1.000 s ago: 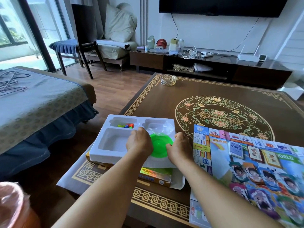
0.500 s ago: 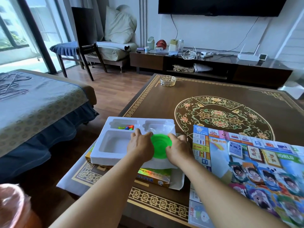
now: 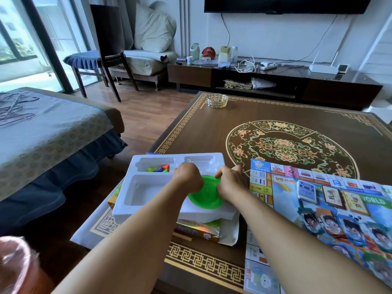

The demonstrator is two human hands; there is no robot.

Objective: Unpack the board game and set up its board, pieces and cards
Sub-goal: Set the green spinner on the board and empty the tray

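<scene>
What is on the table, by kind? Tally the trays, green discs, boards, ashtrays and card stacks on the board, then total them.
White tray: 1
Green disc: 1
Game board: 1
Glass ashtray: 1
Card stacks: 3
Total: 7

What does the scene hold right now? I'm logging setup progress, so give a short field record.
left hand: grips the green disc's left edge
right hand: grips its right edge
green disc: in the white tray's near right well
white tray: on the game box, at the table's near left
coloured pieces: in the far left well
board: unfolded at right, card decks on it
</scene>
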